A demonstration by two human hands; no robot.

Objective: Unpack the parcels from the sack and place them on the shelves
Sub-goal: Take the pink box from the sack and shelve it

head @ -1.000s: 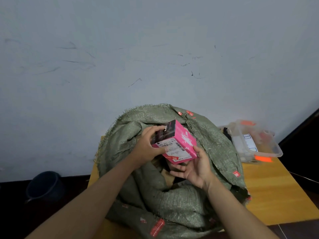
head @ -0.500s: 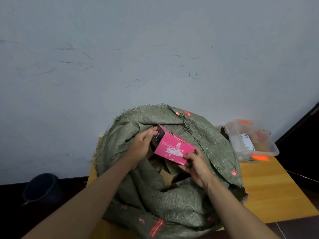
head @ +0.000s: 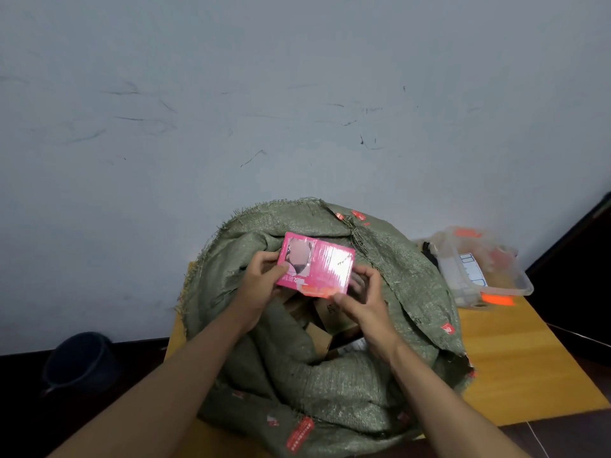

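Pink cardboard forms the parcel (head: 315, 264), a flat box held broad face up between both hands, directly above the open mouth of the sack (head: 330, 381). The left hand (head: 261, 285) grips the box's left edge, thumb on the upper face and fingers curled beneath. The right hand (head: 363, 300) pinches the lower right corner, thumb on the near edge and fingers curled behind the box. An orange label runs along the near edge of the box, partly covered by the right thumb.

The sack is coarse green woven material carrying small red tags. Its rim is rolled down into a thick collar that encircles both wrists. Below the hands, inside the opening, lie brown cardboard parcels (head: 325, 320), partly hidden by the pink box and the right hand. The sack rests on a wooden table (head: 515, 368).

To the right of the right hand, beyond the sack's collar, a clear plastic tub (head: 484, 271) sits on the table; its contents are blurred, with orange patches and a white label visible. To the left of the left forearm, lower than the table, a dark round bin (head: 79, 358) stands on the dark floor. A pale scuffed wall (head: 297, 94) rises behind the sack. A dark panel (head: 588, 259) stands at the far right edge.
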